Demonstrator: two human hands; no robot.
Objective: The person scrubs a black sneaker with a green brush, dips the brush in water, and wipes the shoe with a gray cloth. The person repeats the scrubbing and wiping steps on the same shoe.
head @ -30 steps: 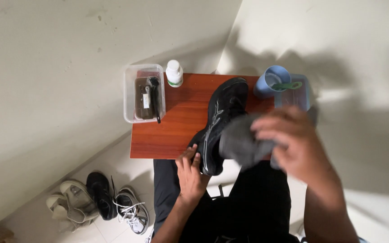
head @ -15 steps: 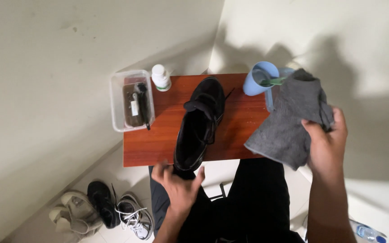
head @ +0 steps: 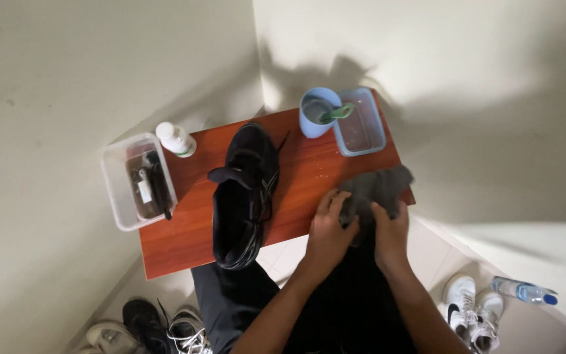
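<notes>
A small red-brown wooden worktop (head: 309, 177) stands in a corner formed by two pale walls, over a light floor.

Fingers: the fingers of the left hand (head: 330, 231) and of the right hand (head: 390, 229) are clenched on a grey cloth (head: 375, 190), gathering its near edge. The two hands sit side by side, close to touching.

Cloth: it lies bunched on the worktop at the near right corner, with one fold over the right edge.

Items relative to the cloth:
- Black shoe (head: 244, 193): to the left, apart from the cloth, resting on its sole lengthwise across the worktop, heel at the near edge.
- Shallow clear-blue tray (head: 360, 122): just beyond the cloth, at the far edge.
- Blue cup (head: 317, 113): touching the tray's left side, with a green handle resting across its rim.
- White bottle (head: 176, 139): far left, beyond the shoe.
- Clear plastic box (head: 137, 181): far left, overhanging the worktop edge, holding dark items.

Floor: white sneakers (head: 471, 308) and a plastic water bottle (head: 524, 291) lie below and right of the cloth.
</notes>
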